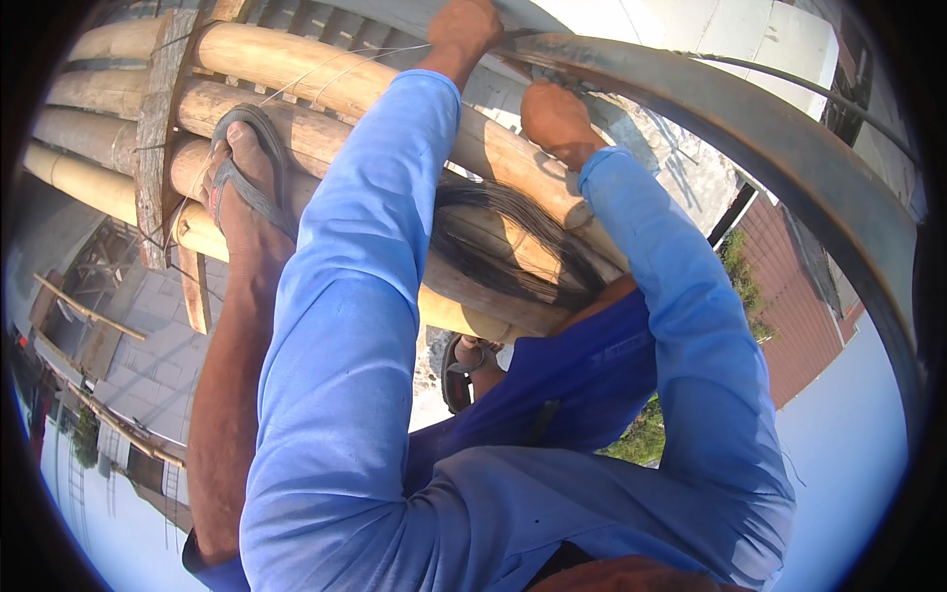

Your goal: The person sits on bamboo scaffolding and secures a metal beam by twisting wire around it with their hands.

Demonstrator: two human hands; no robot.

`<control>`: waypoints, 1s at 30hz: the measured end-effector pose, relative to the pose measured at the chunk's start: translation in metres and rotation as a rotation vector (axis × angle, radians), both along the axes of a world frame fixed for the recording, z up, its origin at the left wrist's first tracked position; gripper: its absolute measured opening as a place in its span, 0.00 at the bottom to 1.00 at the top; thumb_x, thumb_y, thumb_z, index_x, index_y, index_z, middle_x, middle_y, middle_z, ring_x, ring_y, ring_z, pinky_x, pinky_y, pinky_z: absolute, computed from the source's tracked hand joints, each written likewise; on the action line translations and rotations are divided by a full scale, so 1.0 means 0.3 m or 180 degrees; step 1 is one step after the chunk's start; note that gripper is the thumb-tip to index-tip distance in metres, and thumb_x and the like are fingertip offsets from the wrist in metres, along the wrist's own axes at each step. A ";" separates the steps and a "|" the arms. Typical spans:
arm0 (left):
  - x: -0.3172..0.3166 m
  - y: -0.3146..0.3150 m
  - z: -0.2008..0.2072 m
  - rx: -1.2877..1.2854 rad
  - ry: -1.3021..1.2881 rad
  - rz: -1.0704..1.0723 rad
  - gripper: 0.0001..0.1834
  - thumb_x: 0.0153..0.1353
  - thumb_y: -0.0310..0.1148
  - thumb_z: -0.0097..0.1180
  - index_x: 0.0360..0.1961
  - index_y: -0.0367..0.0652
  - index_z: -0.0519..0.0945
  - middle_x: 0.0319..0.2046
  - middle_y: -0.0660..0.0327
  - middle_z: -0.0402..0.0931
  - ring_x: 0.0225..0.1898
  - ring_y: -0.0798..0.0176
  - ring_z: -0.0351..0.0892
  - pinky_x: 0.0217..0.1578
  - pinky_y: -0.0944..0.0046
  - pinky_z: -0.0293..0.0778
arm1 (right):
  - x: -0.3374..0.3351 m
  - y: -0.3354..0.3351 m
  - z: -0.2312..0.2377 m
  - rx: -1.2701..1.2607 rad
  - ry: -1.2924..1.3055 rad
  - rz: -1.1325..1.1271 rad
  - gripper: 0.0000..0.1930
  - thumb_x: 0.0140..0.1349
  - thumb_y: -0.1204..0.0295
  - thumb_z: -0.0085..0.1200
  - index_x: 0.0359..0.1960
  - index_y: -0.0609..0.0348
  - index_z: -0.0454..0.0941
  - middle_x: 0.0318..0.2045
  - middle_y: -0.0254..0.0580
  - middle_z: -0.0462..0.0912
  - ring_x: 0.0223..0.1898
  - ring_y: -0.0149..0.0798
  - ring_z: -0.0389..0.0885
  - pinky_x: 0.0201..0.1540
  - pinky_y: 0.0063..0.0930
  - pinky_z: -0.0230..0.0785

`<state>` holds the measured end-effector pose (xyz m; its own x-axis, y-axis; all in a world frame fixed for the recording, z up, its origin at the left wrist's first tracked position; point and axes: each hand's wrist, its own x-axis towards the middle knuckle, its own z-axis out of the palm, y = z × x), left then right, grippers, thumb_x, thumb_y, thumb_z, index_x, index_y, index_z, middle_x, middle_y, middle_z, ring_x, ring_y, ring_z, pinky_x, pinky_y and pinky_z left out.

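My left hand (464, 30) is closed at the top of the view, with fingers curled around a thin wire (380, 51). That wire stretches left toward my sandalled foot (252, 158), which stands on bamboo poles (296, 64). Lower and to the right, my right hand (555, 116) is closed in a fist beside the poles. What it holds, if anything, is hidden. Between my forearms, a loose bundle of dark wire strands (513, 232) lies across the bamboo.
A rough wooden crosspiece (158, 138) lies across the poles at left. At right, a long metal beam (750, 109) looks curved. My other foot (473, 360) is below the poles. Far down are a paved surface (163, 340) and a reddish roof (789, 306).
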<state>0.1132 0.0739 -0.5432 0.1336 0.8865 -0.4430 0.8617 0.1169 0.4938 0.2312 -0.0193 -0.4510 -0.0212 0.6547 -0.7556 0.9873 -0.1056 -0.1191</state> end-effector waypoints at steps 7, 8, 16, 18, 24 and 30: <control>0.029 0.029 0.031 -0.0602 0.0165 -0.0388 0.14 0.54 0.34 0.47 0.33 0.40 0.82 0.37 0.49 0.79 0.42 0.51 0.79 0.42 0.56 0.74 | 0.037 -0.005 -0.014 0.0436 -0.0161 0.0372 0.11 0.55 0.76 0.43 0.33 0.63 0.80 0.37 0.53 0.80 0.39 0.52 0.80 0.43 0.41 0.71; 0.035 0.032 0.019 -0.0688 0.0221 -0.0521 0.14 0.53 0.34 0.47 0.34 0.39 0.82 0.38 0.49 0.79 0.42 0.51 0.79 0.42 0.56 0.73 | 0.043 -0.005 -0.004 0.0614 -0.0029 0.0630 0.11 0.56 0.75 0.43 0.33 0.63 0.80 0.37 0.53 0.81 0.39 0.51 0.80 0.42 0.41 0.71; 0.079 0.045 -0.031 -0.0601 -0.0074 -0.1154 0.16 0.52 0.39 0.50 0.34 0.39 0.82 0.39 0.48 0.78 0.43 0.49 0.77 0.44 0.55 0.72 | 0.248 0.026 -0.134 0.0723 -0.0111 0.0334 0.13 0.57 0.70 0.42 0.36 0.62 0.78 0.37 0.53 0.80 0.39 0.53 0.78 0.41 0.42 0.69; 0.066 0.064 -0.088 -0.0357 -0.0162 -0.1426 0.17 0.52 0.41 0.52 0.34 0.38 0.82 0.38 0.47 0.78 0.43 0.49 0.77 0.43 0.55 0.73 | 0.260 0.021 -0.139 0.0795 0.0075 0.0363 0.14 0.58 0.69 0.42 0.37 0.62 0.78 0.38 0.55 0.80 0.41 0.54 0.77 0.43 0.42 0.68; 0.074 0.033 -0.076 -0.0412 -0.0108 -0.0818 0.18 0.53 0.43 0.52 0.38 0.40 0.81 0.42 0.51 0.78 0.46 0.50 0.76 0.45 0.55 0.72 | 0.238 0.012 -0.107 0.0997 0.0285 0.0139 0.14 0.58 0.69 0.41 0.38 0.60 0.78 0.37 0.56 0.79 0.39 0.55 0.78 0.42 0.43 0.68; 0.016 0.059 0.066 -0.0871 0.0084 -0.0168 0.17 0.55 0.41 0.48 0.37 0.41 0.82 0.41 0.51 0.78 0.45 0.51 0.77 0.43 0.56 0.73 | 0.139 0.046 -0.051 0.0421 0.0381 0.0358 0.17 0.58 0.66 0.45 0.42 0.68 0.73 0.34 0.59 0.79 0.38 0.55 0.77 0.42 0.40 0.67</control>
